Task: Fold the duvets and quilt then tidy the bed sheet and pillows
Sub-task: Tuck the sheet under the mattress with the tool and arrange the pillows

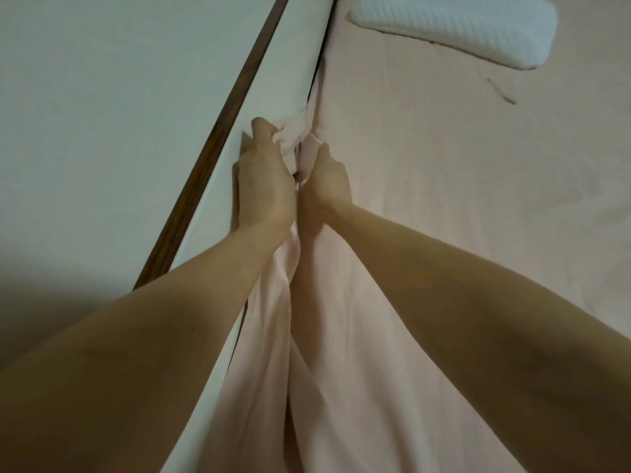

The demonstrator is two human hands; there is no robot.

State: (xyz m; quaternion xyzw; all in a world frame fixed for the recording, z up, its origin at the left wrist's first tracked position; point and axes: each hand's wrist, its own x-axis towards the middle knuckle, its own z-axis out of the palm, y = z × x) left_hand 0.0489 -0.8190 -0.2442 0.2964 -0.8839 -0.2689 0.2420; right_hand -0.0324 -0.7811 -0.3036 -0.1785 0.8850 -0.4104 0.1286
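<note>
Both hands worked the pink bed sheet [426, 206] edge at the bed's left side by the wall: left hand [264, 186] clenched bunched fabric, right hand [326, 180] pinched the fold, likely for tucking; pillow [454, 27] lay far right.

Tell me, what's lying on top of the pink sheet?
A white pillow lies on the pink sheet at the far end. Both hands, left hand and right hand, grip its bunched edge. What is under the sheet is covered.
</note>
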